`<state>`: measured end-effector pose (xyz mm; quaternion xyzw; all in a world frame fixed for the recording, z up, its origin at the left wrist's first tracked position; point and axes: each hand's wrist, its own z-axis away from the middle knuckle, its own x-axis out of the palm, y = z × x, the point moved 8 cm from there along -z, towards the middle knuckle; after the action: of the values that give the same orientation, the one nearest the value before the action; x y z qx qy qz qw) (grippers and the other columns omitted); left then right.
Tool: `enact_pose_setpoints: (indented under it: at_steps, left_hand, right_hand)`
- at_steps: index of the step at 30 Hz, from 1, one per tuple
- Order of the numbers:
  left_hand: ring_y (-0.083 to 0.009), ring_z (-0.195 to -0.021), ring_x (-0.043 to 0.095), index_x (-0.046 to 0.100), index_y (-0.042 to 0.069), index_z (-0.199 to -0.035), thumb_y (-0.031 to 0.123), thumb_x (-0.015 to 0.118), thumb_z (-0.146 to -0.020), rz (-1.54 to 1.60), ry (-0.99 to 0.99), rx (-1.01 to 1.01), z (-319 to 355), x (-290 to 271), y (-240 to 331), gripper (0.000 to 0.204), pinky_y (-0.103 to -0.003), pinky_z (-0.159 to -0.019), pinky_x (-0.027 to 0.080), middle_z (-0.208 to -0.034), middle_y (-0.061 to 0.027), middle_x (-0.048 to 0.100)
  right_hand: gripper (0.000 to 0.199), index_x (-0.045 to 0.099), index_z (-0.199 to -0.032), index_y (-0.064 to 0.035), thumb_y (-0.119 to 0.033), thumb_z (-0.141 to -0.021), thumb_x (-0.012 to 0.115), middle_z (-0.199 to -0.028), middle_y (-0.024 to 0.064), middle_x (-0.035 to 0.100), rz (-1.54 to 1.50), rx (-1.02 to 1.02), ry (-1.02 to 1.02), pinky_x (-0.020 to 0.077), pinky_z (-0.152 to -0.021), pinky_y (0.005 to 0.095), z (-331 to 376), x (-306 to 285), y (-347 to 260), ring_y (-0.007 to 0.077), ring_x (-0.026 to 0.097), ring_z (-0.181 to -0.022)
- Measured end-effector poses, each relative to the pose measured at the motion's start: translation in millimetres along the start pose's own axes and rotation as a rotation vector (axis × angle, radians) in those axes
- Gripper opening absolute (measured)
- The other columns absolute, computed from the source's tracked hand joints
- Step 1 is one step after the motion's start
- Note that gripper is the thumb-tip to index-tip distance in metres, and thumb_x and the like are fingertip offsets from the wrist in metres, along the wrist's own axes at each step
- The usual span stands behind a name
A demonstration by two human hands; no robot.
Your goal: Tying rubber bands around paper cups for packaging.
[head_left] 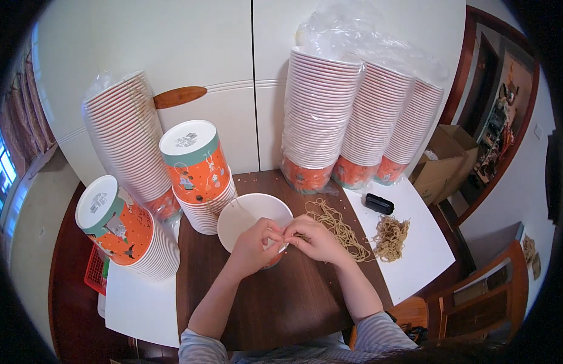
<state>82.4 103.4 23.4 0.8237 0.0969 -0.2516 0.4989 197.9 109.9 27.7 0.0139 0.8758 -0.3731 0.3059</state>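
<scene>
A white-lined paper bucket (239, 219) stands open at the middle of the brown table, a bit of its orange outside showing under my hands. A thin tan cord (233, 199) arcs over its far left side. My left hand (257, 246) is closed, fingertips pinched together at the bucket's near right rim. Meeting it there, my right hand (313, 238) pinches as well. A small white bit shows between the fingertips, but what they hold is too small to make out. Just beyond my right hand lies a loose pile of tan cords (336, 224).
Upside-down stacks of orange-and-white buckets (130, 233) (199, 164) stand at left, beside a bagged stack (121, 139). Three bagged stacks (321, 115) rise at back right. A cord bundle (391, 238) and a black object (379, 204) lie on the white right leaf.
</scene>
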Motion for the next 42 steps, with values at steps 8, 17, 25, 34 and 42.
enact_pose_setpoints:
  at_steps: [8, 17, 25, 34, 42]
  left_hand:
    - [-0.0131, -0.059, 0.049, 0.049, 0.005, -0.092, 0.011, 0.064, -0.068, 0.017, 0.031, -0.014, 0.7, 4.5, -0.5, 0.029, -0.026, -0.056, 0.042, -0.074, -0.0006, 0.059]
    - [-0.0151, -0.062, 0.051, 0.049, 0.006, -0.089, 0.011, 0.063, -0.068, 0.023, 0.043, -0.061, 0.0, 0.7, -2.1, 0.026, -0.027, -0.057, 0.041, -0.070, -0.0017, 0.057]
    - [-0.0052, -0.057, 0.041, 0.052, 0.004, -0.085, 0.005, 0.060, -0.070, 0.006, 0.131, 0.029, -0.1, -4.5, -0.1, 0.017, -0.020, -0.051, 0.035, -0.067, 0.0007, 0.053]
    - [-0.0096, -0.059, 0.049, 0.058, 0.004, -0.080, 0.006, 0.060, -0.069, -0.082, 0.131, 0.017, 1.4, -3.7, -9.0, 0.011, -0.022, -0.054, 0.041, -0.073, -0.0044, 0.057]
    - [-0.0099, -0.054, 0.047, 0.060, 0.003, -0.077, 0.016, 0.064, -0.073, -0.085, -0.026, 0.018, 0.3, 8.1, -1.5, 0.014, -0.023, -0.051, 0.040, -0.063, -0.0031, 0.055]
  right_hand:
    - [0.007, 0.054, -0.079, -0.0068, -0.012, -0.076, 0.058, -0.079, 0.0054, 0.056, 0.049, 0.035, 0.009, 0.0383, -0.075, 0.0335, 1.4, 1.6, 5.3, 0.0228, 0.051, -0.082]
    - [0.009, 0.052, -0.082, -0.0057, -0.012, -0.078, 0.056, -0.075, 0.0071, 0.051, 0.031, 0.096, -0.002, 0.0372, -0.072, 0.0333, 2.0, 5.6, 9.3, 0.0225, 0.049, -0.076]
    - [0.008, 0.052, -0.082, -0.0055, -0.011, -0.078, 0.056, -0.071, 0.0066, 0.050, -0.004, 0.119, -0.039, 0.0382, -0.068, 0.0317, 1.7, 7.3, 9.2, 0.0212, 0.049, -0.072]
    - [0.006, 0.052, -0.082, -0.0052, -0.010, -0.079, 0.055, -0.071, 0.0070, 0.050, 0.014, 0.118, -0.085, 0.0397, -0.064, 0.0313, 3.2, 5.8, 8.9, 0.0210, 0.048, -0.071]
    - [0.008, 0.052, -0.084, -0.0034, -0.010, -0.081, 0.053, -0.074, 0.0059, 0.047, -0.006, 0.174, -0.030, 0.0397, -0.065, 0.0274, 2.8, 2.2, 7.9, 0.0169, 0.047, -0.071]
